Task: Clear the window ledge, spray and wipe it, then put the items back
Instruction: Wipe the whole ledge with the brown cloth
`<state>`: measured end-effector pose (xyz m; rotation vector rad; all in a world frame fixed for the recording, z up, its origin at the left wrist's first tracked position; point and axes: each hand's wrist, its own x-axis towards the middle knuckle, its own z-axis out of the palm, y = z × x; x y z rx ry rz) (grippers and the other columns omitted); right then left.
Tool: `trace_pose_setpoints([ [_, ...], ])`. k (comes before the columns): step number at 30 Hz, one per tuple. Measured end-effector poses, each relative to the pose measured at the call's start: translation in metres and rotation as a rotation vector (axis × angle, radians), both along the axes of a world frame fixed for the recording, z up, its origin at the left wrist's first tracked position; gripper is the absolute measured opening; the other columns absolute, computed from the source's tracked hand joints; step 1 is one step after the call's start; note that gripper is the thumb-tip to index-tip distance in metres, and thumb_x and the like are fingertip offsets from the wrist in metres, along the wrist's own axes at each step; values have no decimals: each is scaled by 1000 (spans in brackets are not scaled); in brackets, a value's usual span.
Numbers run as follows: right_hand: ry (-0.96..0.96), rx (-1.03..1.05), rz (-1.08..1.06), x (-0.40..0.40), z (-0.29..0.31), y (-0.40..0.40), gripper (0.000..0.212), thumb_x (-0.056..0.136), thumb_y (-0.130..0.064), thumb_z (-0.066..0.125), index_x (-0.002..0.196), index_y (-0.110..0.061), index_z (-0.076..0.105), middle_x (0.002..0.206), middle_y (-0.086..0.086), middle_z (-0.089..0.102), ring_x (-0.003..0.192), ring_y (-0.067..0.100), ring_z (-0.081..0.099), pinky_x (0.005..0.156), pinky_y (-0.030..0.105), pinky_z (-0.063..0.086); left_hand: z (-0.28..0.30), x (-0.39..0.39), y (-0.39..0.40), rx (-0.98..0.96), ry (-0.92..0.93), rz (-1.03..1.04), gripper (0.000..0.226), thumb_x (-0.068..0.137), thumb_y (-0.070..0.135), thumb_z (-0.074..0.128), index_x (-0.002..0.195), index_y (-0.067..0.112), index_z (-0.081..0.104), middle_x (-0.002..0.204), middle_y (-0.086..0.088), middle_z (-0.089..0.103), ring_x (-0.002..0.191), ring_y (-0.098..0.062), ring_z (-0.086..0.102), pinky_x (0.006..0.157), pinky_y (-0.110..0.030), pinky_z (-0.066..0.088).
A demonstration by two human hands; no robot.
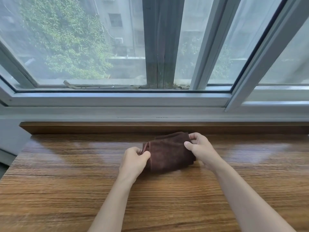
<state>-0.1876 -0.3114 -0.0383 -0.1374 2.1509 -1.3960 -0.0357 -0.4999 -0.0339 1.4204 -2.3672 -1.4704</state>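
Both forearms are reaching forward from the bottom edge of the view and converging on a folded brown cloth [168, 153] that is lying on the wooden ledge [66, 181], close to its raised wooden back strip [100, 128].

The left hand [134, 160] is sitting at the cloth's near-left corner, knuckles up, with its fingers curled inward and the thumb pressing against them, pinching the folded edge there. The right hand [199, 146] is coming in from the right, its wrist angled toward the window; its thumb is lying on top of the cloth while the fingers are curling round the far-right corner, gripping it.

The cloth is resting in a roughly rectangular fold, its longer side running from near-left to far-right between the two hands, with the layered edges showing at the left end.

The ledge is glossy, throwing back pale patches of light from the sliding window [107, 47] behind it. Beyond the glass, leafy green branches [63, 42] and grey buildings [120, 27] are showing hazily.
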Motion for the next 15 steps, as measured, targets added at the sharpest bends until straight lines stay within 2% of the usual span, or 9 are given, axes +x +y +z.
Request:
trace_pose_setpoints([
  [2,74,170,55,3,0,-4,10,97,-13,64,106,-17,63,100,2,74,99,23,72,81,34,59,-2,11,5,-128,-134,-81,27,86,35,65,68,17,56,66,3,57,70,-21,58,60,-32,38],
  [4,178,394,125,9,3,-12,13,96,-19,63,109,-19,61,107,1,66,109,26,65,83,30,49,-3,14,11,-197,-254,-158,28,90,43,62,79,17,58,81,-1,63,81,-24,62,64,-33,43],
  [6,217,569,188,14,6,-21,32,96,-24,61,128,-20,58,128,11,55,123,35,55,93,33,46,-3,8,15,-188,-295,-151,46,91,56,59,102,11,64,104,-9,68,96,-28,64,77,-36,51],
  [7,204,625,203,15,9,-26,42,95,-24,61,136,-20,54,136,15,50,126,37,52,96,36,46,-2,4,16,-178,-314,-128,54,92,58,59,115,10,61,115,-13,66,104,-29,63,84,-38,50],
  [9,152,629,190,16,12,-32,49,91,-19,61,139,-19,52,136,14,54,116,34,56,88,33,51,4,-4,19,-170,-358,-85,61,94,51,65,134,8,49,132,-17,58,122,-31,56,94,-39,47],
  [11,91,587,175,17,12,-35,48,87,-14,61,135,-16,53,127,10,60,105,29,59,78,31,52,6,-10,21,-115,-337,-29,71,92,38,75,143,6,37,140,-19,55,131,-34,53,103,-42,46],
  [13,81,573,161,18,10,-35,45,86,-12,62,131,-16,53,124,8,61,105,28,60,78,32,53,4,-13,22,-67,-247,21,75,90,25,78,146,9,30,141,-17,56,131,-36,54,106,-44,46],
  [15,117,548,153,20,9,-31,41,87,-11,64,126,-17,52,122,6,62,105,27,60,78,33,52,2,-9,26,-103,-138,-24,72,94,18,73,149,24,26,136,-12,58,127,-32,57,103,-43,47],
])
